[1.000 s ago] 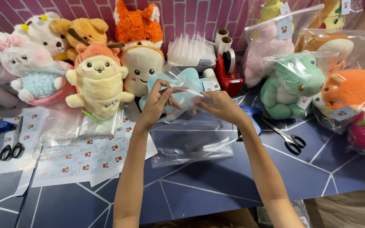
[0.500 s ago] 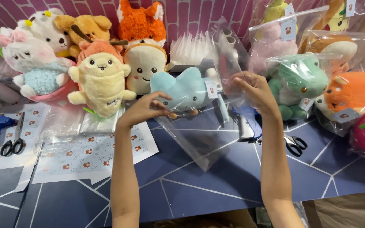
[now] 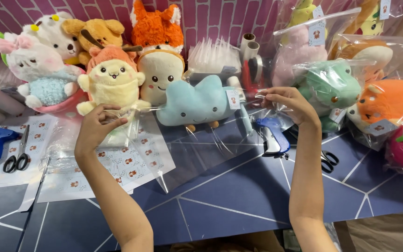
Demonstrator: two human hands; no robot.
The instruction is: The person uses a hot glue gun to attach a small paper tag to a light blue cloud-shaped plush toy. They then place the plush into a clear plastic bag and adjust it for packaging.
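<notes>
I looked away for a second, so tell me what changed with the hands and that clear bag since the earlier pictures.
The left hand and right hand, close together before, moved apart, stretching the clear plastic bag open and wide. Both kept their grip on its top edge. The light blue cloud plush now shows between the hands, seemingly behind the film. The row of plush toys, the scissors and sticker sheets stayed put.

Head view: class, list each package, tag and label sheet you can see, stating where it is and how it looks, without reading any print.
Clear plastic bag: stretched between left hand and right hand, transparent.
Hang tag: on blue cloud plush, small white rectangle.
Sticker sheets: flat on table, left, white with small brown-orange marks.
Bagged plushes: right side, clear bags, white tags.
</notes>
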